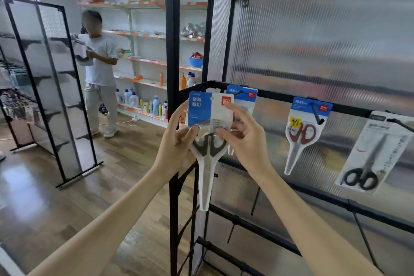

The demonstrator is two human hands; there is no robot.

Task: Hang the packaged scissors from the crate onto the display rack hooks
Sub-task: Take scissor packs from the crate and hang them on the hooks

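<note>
I hold a packaged pair of scissors [209, 132] with a blue and white card and grey handles upright in front of the display rack [280, 96]. My left hand [179, 141] grips its left edge with the thumb on the front. My right hand [244, 136] pinches the right side, its index finger up by the red logo. Just behind the held pack hangs another blue-carded pack [244, 98] on a hook. Further right hang red-handled scissors [301, 134] and a black-handled pair [371, 154]. The crate is out of view.
The rack's black frame post [172, 51] stands just left of my hands. A free-standing ribbed panel [49, 87] is at the left. Another person [99, 74] stands by wall shelves [143, 60] with bottles. Lower rack rails and bare hooks [255, 201] sit below.
</note>
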